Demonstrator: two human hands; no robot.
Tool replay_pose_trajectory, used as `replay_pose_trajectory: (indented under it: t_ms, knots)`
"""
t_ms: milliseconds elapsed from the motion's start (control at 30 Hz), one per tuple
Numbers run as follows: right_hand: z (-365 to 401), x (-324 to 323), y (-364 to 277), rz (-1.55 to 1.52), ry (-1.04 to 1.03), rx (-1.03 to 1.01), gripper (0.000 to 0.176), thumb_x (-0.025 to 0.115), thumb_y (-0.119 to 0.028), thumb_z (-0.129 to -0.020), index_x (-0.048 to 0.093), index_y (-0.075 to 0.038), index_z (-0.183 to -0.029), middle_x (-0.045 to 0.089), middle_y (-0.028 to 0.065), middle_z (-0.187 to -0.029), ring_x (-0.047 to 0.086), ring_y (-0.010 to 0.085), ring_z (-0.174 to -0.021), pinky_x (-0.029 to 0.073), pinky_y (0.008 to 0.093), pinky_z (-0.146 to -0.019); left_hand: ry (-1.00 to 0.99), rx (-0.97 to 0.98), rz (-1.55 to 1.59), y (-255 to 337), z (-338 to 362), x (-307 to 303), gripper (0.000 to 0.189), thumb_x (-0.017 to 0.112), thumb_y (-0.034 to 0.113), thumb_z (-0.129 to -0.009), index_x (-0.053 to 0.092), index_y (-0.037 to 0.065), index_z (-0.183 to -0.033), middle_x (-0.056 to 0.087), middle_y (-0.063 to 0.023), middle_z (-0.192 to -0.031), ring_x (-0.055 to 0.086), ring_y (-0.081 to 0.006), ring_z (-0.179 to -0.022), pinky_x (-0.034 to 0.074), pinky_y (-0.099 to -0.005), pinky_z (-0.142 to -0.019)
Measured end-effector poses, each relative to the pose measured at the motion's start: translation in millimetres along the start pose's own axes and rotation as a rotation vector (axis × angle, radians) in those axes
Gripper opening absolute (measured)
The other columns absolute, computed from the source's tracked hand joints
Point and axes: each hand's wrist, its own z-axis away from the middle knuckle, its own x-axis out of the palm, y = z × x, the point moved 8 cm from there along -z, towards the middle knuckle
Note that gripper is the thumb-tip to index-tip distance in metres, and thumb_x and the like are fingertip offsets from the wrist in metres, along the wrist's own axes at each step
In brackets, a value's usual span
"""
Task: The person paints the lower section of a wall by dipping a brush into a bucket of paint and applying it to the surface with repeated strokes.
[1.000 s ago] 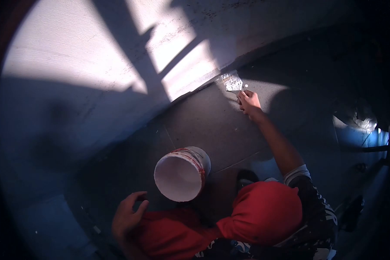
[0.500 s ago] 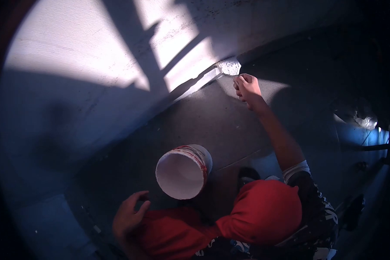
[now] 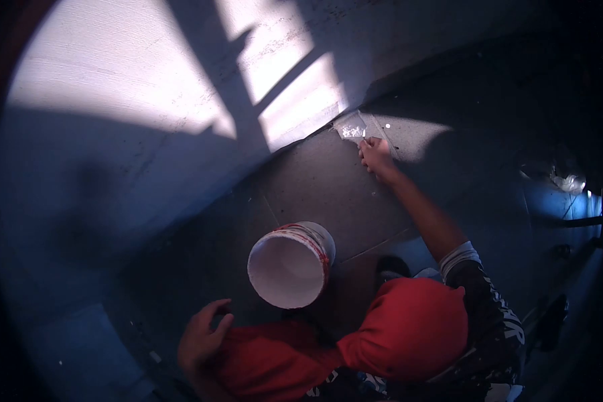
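My right hand point(image 3: 376, 159) is closed around the handle of what looks like a putty knife point(image 3: 353, 127). Its broad, flat blade carries white, lumpy material and lies low over the floor, close to the foot of the wall. My fingers hide the handle. Between my two hands stands a white bucket point(image 3: 288, 273), with reddish marks or cord around its upper side. No contents show in the part of its inside that I can see. Off to the bucket's lower left, my left hand point(image 3: 204, 331) rests by red cloth, its thumb and fingers apart and holding nothing.
A pale wall point(image 3: 114, 74) with sunlit patches and dark shadows rises along the upper left. Grey tiled floor point(image 3: 315, 177) runs beneath it. A crumpled clear plastic item point(image 3: 569, 183) lies at the far right. Red clothing point(image 3: 415, 328) fills the lower middle.
My right hand and the putty knife have come down, away from the wall's base onto the floor. The blade now appears flatter. My left hand has stayed nearly in place.
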Motion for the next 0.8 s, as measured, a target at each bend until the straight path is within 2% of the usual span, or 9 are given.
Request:
replay_pose_trajectory:
  t_ms: [133,200,233,300,433,500,700,800]
  knots:
    - [13.6,7.6,-26.3,0.028,0.016,0.006,0.016,0.055,-0.018,-0.095,0.059,-0.007,-0.084,0.056,-0.0009,-0.067,0.047,0.0057,-0.047,0.033,0.0229,-0.037,-0.007,-0.022,0.001,-3.3,2.3,-0.6,0.04,0.063,0.021,-0.091,0.06,0.006,-0.127,0.068,-0.015,-0.115,0.065,-0.028,-0.109,0.052,-0.0365,-0.084]
    - [26.0,5.5,-48.1,-0.197,-0.029,-0.107,0.017,0.053,-0.018,-0.096,0.058,-0.008,-0.083,0.055,-0.0018,-0.067,0.045,0.0047,-0.047,0.031,0.0216,-0.037,-0.015,-0.07,0.017,-1.7,3.5,-1.2,0.038,0.06,0.02,-0.093,0.058,0.004,-0.128,0.068,-0.0162,-0.115,0.063,-0.0275,-0.111,0.046,-0.0367,-0.098]
    - [35.0,1.3,-53.5,-0.198,-0.028,-0.105,0.017,0.053,-0.018,-0.096,0.058,-0.008,-0.083,0.055,-0.0018,-0.067,0.045,0.0047,-0.047,0.031,0.0216,-0.037,-0.017,-0.07,0.015,-6.2,3.3,-1.3,0.038,0.06,0.02,-0.093,0.058,0.004,-0.128,0.068,-0.0162,-0.115,0.063,-0.0275,-0.111,0.046,-0.0367,-0.098]
    - [54.2,-1.1,-71.8,-0.371,-0.145,-0.258,0.017,0.053,-0.019,-0.096,0.057,-0.009,-0.083,0.054,-0.0023,-0.067,0.044,0.0039,-0.047,0.029,0.0208,-0.037,-0.004,0.004,-0.017,-12.0,2.7,-1.3,0.039,0.063,0.022,-0.091,0.059,0.006,-0.128,0.067,-0.0149,-0.115,0.065,-0.0278,-0.108,0.053,-0.0365,-0.084]
    - [54.3,6.2,-60.0,-0.322,-0.125,-0.215,0.018,0.053,-0.022,-0.095,0.057,-0.01,-0.082,0.054,-0.0021,-0.067,0.044,0.0041,-0.047,0.029,0.0214,-0.037,-0.003,-0.027,-0.026,-13.8,4.5,-2.7,0.04,0.064,0.022,-0.092,0.059,0.006,-0.128,0.067,-0.0149,-0.115,0.065,-0.0276,-0.108,0.054,-0.0361,-0.082]
    - [42.6,9.6,-32.5,-0.197,-0.037,-0.078,0.019,0.056,-0.021,-0.092,0.057,-0.007,-0.079,0.055,-0.0005,-0.065,0.048,0.0065,-0.047,0.035,0.0248,-0.038,0.012,-0.014,-0.029,-11.4,6.0,-5.1,0.041,0.064,0.023,-0.092,0.059,0.006,-0.128,0.067,-0.0151,-0.114,0.065,-0.0276,-0.107,0.054,-0.0358,-0.08]
    - [16.6,21.6,0.7,-0.072,0.009,0.03,0.02,0.057,-0.023,-0.091,0.058,-0.006,-0.08,0.057,0.0008,-0.065,0.051,0.0089,-0.048,0.038,0.0266,-0.039,0.0,-0.069,-0.001,-18.5,12.7,-3.2,0.042,0.064,0.023,-0.091,0.058,0.005,-0.128,0.066,-0.0163,-0.118,0.065,-0.0287,-0.108,0.055,-0.0364,-0.082]
    - [14.6,25.7,-8.9,-0.004,-0.004,-0.013,0.021,0.057,-0.023,-0.092,0.058,-0.006,-0.079,0.056,0.0001,-0.065,0.049,0.0077,-0.048,0.037,0.0254,-0.038,0.018,-0.077,0.017,-23.9,15.4,-3.8,0.042,0.064,0.022,-0.091,0.058,0.004,-0.128,0.065,-0.0172,-0.119,0.064,-0.0297,-0.108,0.055,-0.0365,-0.083]
